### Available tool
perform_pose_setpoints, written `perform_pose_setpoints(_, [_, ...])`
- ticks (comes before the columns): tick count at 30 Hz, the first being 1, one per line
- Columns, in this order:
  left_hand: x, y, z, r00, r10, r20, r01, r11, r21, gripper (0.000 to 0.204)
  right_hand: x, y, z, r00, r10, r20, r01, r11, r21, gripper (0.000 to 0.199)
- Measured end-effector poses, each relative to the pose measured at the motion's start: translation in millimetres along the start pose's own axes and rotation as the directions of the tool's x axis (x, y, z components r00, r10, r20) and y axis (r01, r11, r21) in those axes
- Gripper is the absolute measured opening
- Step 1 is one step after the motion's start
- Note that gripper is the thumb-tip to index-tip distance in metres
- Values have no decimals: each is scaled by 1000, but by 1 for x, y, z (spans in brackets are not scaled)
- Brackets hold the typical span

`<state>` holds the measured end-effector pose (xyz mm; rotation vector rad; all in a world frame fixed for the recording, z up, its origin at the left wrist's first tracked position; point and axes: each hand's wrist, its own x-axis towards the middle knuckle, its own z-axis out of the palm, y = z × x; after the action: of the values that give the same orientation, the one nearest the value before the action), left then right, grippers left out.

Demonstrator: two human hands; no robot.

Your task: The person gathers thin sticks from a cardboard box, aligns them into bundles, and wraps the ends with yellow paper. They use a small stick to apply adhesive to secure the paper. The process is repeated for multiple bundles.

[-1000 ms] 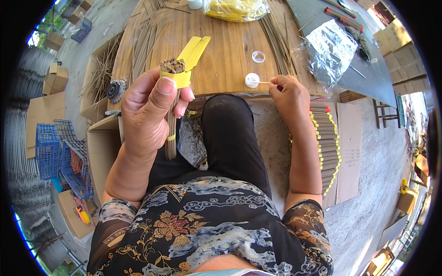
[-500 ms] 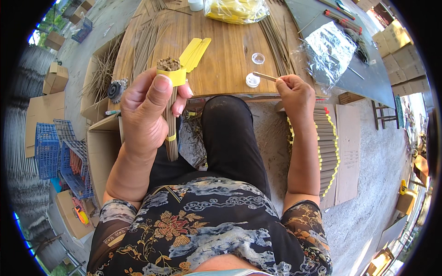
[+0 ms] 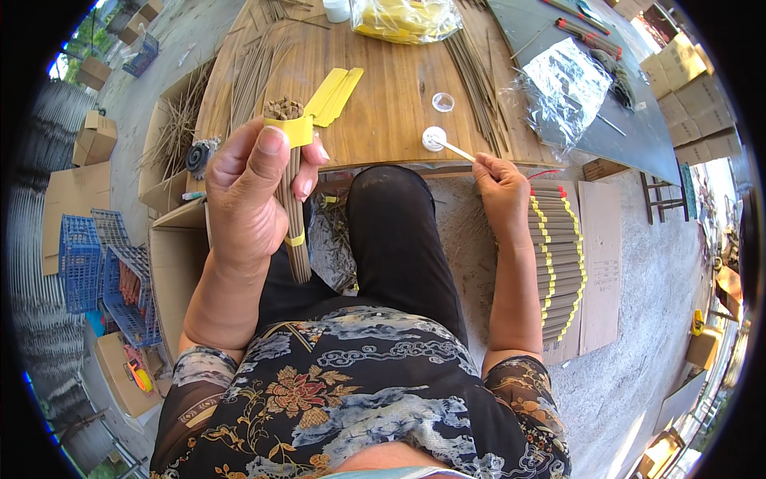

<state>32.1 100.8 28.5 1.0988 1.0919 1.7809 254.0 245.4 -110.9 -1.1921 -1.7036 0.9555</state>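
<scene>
My left hand (image 3: 243,191) is closed around a bundle of thin brown incense sticks (image 3: 297,259), held upright above my lap. A yellow paper strip (image 3: 300,130) wraps the bundle's upper end, its loose end sticking out to the right, and a narrow yellow band circles the lower part. Between the fingertips of my right hand (image 3: 503,188) is a small flat stick (image 3: 458,151). Its far tip is at a small round tub of white paste (image 3: 431,139) near the table's front edge. Just beyond the tub lies a clear round lid (image 3: 443,102).
Yellow paper strips (image 3: 333,97) and loose incense sticks (image 3: 472,88) lie on the wooden table (image 3: 383,88). A plastic bag of yellow paper (image 3: 407,20) sits at the back. Banded bundles (image 3: 562,263) are stacked to my right; an open carton (image 3: 177,255) stands left.
The small stick in my right hand has swung so that its tip meets the tub's middle, and my right hand has lowered slightly. My left hand keeps its hold on the bundle.
</scene>
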Motion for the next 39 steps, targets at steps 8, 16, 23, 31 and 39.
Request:
perform_pose_setpoints(8, [-1,0,0,1000,10,20,-10,1000,-22,30,-5,2,5,992,97,86,-83,984,-155,17])
perform_pose_setpoints(16, [1,-4,-12,995,36,92,-25,992,-121,34,-6,1,6,940,301,157,-339,872,354,13])
perform_pose_setpoints(23, [0,-1,-19,987,-58,149,115,904,-412,27,-34,-87,3,963,23,270,-217,663,717,7])
perform_pose_setpoints(31, [-21,18,-29,988,0,155,71,889,-453,33,-54,-145,31,881,-209,424,-236,583,777,6])
perform_pose_setpoints(39, [-37,27,-33,986,-18,163,92,885,-456,37,-68,-162,44,834,-292,469,-217,607,764,6])
